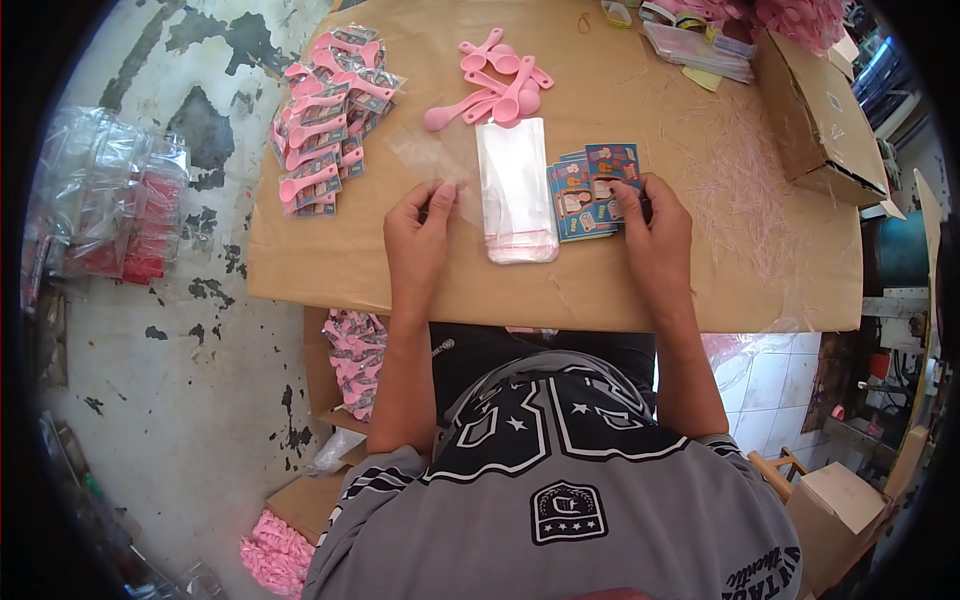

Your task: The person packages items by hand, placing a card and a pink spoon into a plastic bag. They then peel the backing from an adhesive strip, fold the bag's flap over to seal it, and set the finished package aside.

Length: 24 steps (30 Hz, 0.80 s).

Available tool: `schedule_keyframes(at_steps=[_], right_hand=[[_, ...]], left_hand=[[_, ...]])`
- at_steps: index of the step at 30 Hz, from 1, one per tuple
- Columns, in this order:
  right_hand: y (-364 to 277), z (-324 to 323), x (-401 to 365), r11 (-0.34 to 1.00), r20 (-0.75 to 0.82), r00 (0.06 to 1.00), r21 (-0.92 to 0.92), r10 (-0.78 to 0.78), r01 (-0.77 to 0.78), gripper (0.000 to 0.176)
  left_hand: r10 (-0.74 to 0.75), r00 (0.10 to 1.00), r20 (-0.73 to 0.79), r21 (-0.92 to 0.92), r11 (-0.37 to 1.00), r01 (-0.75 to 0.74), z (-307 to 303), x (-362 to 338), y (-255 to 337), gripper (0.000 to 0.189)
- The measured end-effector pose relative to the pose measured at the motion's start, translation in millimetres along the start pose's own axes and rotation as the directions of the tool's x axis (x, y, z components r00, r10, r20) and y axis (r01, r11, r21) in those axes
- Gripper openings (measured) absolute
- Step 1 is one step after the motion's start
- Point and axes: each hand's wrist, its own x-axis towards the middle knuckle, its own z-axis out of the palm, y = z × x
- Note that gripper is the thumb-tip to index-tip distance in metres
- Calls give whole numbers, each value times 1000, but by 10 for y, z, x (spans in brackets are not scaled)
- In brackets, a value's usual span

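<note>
well, with the stack of flat clear bags (512,180) as the clock's centre, the picture cards (572,205) lie at three o'clock, just beside it, in an uneven fan; to take one cleanly, the thumb is best kept light near the edge, so that a single card slides free without bending or dragging its neighbours, while the loose clear bag (428,156) wants a gentle grip that won't crease its thin film. the right hand (658,228), at about four o'clock, is part closed, its thumb pressing the face of the top card near the right edge, the fingers curled beside it and partly hidden. the left hand (414,232), at about eight, is nearly closed, thumb and forefinger seemingly pinching the loose bag, though the film is too faint to be sure. loose pink spoons (512,95) lie at twelve, bagged spoons with cards (318,130) at ten
</note>
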Motion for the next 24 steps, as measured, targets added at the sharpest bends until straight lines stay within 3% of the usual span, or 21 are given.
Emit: schedule_keyframes(at_steps=[4,7,9,11,13,14,17,19,24], right_hand=[[-26,-5,-19,994,-94,993,79,-71,78,20],[-148,56,-48,906,40,997,422,-66,43,19],[-377,88,-126,832,251,968,537,-6,-135,19],[-486,138,-194,873,388,921,462,-41,-156,18],[-481,235,-247,976,478,870,216,-125,22,19],[-502,296,-268,984,441,882,131,-165,118,20],[-494,365,-289,989,449,884,-8,-127,146,21],[-517,356,-287,991,462,878,1,-121,135,21],[-458,313,-235,986,428,890,114,-157,120,17]], left_hand=[[7,1000,21,13,1000,-8,-16,-50,-8,29],[-31,998,63,40,999,29,21,-96,46,29],[2,998,59,60,998,-5,21,-79,-7,29],[46,998,52,71,996,-49,26,-53,-43,29],[94,995,33,77,992,-97,11,-47,-68,28],[113,994,-4,11,994,-113,-11,-34,-92,27],[103,987,-122,-229,965,-129,-113,6,-171,24],[10,984,-179,-444,891,-90,-222,1,-180,22],[-120,990,-74,-675,737,39,-217,-104,77,29]])
